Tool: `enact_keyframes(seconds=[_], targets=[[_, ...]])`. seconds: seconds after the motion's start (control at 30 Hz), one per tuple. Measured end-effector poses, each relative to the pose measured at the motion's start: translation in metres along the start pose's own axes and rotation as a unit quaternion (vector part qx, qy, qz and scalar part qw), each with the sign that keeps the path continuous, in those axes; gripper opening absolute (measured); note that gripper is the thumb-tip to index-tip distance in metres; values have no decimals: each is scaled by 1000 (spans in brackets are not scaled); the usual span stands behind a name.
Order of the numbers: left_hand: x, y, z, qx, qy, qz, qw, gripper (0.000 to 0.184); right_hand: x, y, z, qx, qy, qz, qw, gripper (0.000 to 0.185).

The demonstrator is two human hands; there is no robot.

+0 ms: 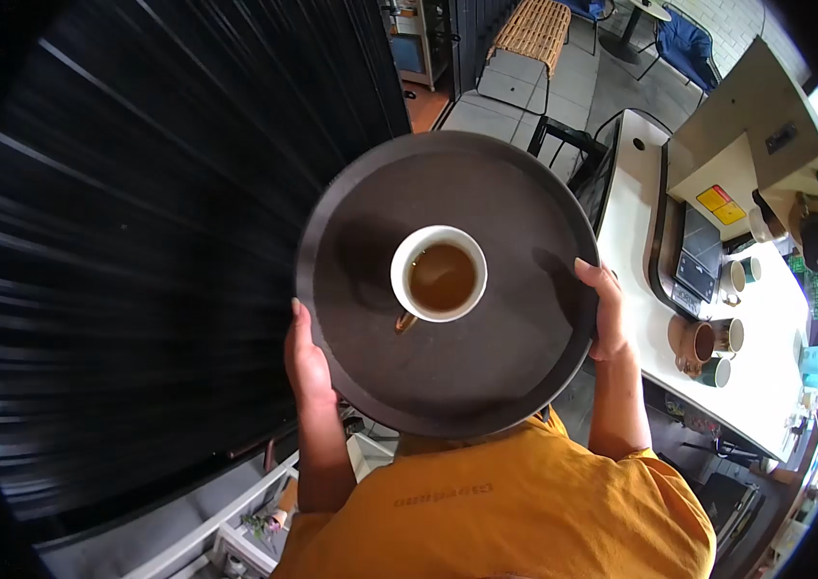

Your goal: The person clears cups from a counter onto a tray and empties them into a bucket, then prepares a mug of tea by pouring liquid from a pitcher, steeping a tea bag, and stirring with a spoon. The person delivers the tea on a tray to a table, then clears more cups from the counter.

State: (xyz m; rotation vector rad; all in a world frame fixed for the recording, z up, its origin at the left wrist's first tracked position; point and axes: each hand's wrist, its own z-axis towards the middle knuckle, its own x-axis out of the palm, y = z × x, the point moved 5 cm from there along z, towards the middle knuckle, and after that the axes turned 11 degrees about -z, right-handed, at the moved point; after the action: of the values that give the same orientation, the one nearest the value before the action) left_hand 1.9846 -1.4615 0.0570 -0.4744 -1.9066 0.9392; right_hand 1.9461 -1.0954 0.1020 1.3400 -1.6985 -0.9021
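A round dark brown tray [457,376] is held level in front of the orange shirt. On it, near the middle, stands a white cup [439,274] with brown liquid inside and its handle pointing down and left. My left hand [309,362] grips the tray's left rim, thumb on top, the other fingers hidden beneath. At the right rim my right hand [608,314] holds the tray in the same way, with its fingers underneath out of sight.
Dark ribbed panels [158,222] rise close on the left. On the right runs a white counter [636,183] with a black scale [696,256], several cups and a coffee grinder. A wicker seat [531,37] and blue chairs [686,48] stand ahead. Lower left is a white frame [226,502].
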Motion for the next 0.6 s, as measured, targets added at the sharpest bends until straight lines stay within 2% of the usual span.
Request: enact_keyframes(seconds=[0.03,0.07,0.1,0.17,0.23,0.33,0.47,0.6], targets=[[5,2,15,-2,2,1,1000,49,5,0,14,9,64,66,996,49],[14,2,30,-24,8,-26,999,49,6,1,27,5,62,71,996,49],[30,-1,46,-44,15,-49,998,49,11,5,37,-15,107,185,977,49],[48,0,79,-56,26,-53,997,49,20,17,57,-31,182,397,899,48],[58,3,108,-27,12,-11,1000,48,20,28,77,-75,192,428,880,49],[96,0,132,-61,39,-14,997,47,15,29,107,-108,159,433,881,48],[145,-8,168,-98,69,-13,993,47,22,48,133,-103,102,447,883,48],[173,-9,216,-104,88,20,990,48,27,72,154,-185,106,413,886,51]])
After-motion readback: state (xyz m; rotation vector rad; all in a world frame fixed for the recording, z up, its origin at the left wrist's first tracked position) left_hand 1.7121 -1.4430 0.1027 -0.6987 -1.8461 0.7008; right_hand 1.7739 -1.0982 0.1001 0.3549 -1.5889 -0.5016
